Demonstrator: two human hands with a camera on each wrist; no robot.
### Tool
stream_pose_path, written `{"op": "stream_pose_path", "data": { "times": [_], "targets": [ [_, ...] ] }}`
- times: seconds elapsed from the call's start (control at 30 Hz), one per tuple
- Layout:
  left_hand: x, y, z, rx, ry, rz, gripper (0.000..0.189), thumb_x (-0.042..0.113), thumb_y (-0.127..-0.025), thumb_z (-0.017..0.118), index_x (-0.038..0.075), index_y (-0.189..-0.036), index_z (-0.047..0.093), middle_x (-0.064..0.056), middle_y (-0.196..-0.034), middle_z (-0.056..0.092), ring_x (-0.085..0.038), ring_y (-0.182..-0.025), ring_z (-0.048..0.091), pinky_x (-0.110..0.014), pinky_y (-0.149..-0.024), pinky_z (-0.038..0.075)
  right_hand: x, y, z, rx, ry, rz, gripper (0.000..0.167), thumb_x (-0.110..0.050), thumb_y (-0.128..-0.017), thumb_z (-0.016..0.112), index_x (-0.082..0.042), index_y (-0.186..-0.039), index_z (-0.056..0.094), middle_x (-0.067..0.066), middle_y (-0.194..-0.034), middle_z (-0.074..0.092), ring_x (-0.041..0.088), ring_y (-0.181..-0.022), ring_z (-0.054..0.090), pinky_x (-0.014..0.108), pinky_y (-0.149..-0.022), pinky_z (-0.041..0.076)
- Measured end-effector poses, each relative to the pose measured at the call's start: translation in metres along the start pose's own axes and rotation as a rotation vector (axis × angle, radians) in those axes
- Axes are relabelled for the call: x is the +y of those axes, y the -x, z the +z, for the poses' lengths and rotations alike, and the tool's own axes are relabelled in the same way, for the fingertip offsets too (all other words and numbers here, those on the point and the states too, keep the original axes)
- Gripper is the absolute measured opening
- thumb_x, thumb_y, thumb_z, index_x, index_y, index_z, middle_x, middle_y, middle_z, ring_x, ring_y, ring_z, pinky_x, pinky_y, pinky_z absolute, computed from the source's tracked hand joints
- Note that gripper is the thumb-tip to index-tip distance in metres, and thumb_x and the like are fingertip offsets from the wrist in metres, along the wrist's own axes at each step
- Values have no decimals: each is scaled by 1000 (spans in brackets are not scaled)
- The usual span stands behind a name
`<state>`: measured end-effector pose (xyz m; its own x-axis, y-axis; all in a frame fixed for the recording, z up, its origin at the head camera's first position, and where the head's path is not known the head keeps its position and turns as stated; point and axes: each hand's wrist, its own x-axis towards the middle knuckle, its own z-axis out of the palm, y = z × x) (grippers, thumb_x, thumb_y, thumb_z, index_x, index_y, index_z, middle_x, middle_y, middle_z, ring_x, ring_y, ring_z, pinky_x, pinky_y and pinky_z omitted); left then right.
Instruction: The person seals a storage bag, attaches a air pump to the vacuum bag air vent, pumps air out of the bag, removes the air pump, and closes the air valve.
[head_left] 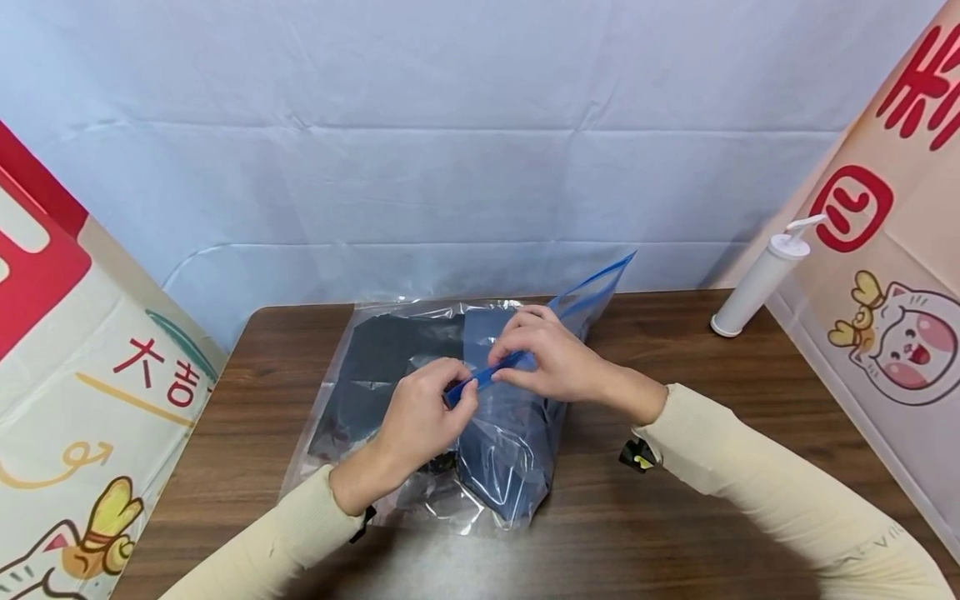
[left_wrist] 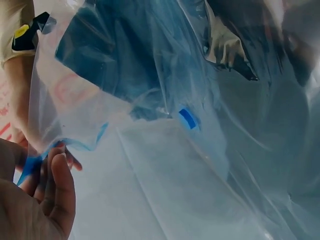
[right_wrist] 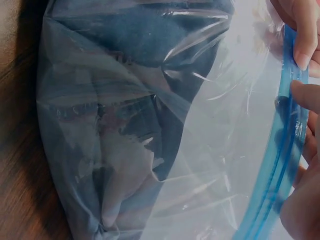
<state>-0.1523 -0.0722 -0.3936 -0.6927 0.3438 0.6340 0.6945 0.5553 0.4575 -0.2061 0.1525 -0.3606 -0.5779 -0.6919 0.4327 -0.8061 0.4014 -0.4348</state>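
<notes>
The large clear plastic bag [right_wrist: 220,125] lies at the middle of the table, its mouth raised above its contents. Inside are a flat black piece, seemingly fabric [head_left: 375,358], and a blue-grey bundle, seemingly cloth [head_left: 510,450], beside it. Along the mouth runs a blue plastic zip strip [head_left: 486,376], and working it seems to be the step in hand.

The left hand [head_left: 427,408] pinches the strip between thumb and curled fingers; the right hand [head_left: 551,354] pinches it just beside, farther along. Such close grips should help control a short stretch, so matching the tracks there, then pressing firmly in small overlapping moves, would suit. Past the right hand two blue lines stand apart, so that far end probably needs extra care; whether the tracks are locked between the hands I cannot tell. Keeping film and contents out of the groove matters too.

Around the bag is the brown wood-grain table [head_left: 645,350]; a white cylindrical pump-like tube [head_left: 759,285] stands well apart at its far right
</notes>
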Motion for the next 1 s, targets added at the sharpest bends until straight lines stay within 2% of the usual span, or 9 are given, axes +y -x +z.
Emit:
{"op": "stream_pose_path", "data": {
  "times": [0.17,0.43,0.6,0.73,1.0],
  "targets": [
    [1,0,1,27,20,18,9,2,-86,69,7,-80,65,-1,-77,62,-8,-58,48,-21,-51,43,0,1,2,1,-15,-25,5,-12,-90,79,-16,-91,77,-9,-91,67,14,-97,59,57,-112,26],
    [2,-1,5,74,45,50,11,-1,-84,66,7,-76,62,-1,-72,58,-8,-58,48,-19,-51,41,1,2,7,27,47,-102,7,-9,-90,77,-14,-90,72,-5,-91,68,18,-99,60,59,-111,28],
    [0,-1,6,42,32,0,12,2,-81,66,10,-76,59,1,-69,52,-7,-57,43,-22,-51,39,1,2,7,28,60,-94,5,-11,-91,77,-15,-91,74,-5,-91,67,18,-97,60,59,-110,30],
    [-1,-2,6,8,22,-55,7,6,-85,70,9,-84,64,0,-76,59,-8,-60,46,-24,-53,43,1,2,5,41,48,-73,7,-10,-89,79,-15,-90,75,-5,-90,68,18,-96,60,60,-108,31],
    [2,-4,7,16,8,-70,7,4,-87,71,9,-84,67,1,-76,61,-9,-59,49,-25,-53,44,3,1,5,50,25,-84,8,-8,-88,79,-15,-90,75,-6,-90,68,17,-96,61,62,-108,30]
  ]
}}
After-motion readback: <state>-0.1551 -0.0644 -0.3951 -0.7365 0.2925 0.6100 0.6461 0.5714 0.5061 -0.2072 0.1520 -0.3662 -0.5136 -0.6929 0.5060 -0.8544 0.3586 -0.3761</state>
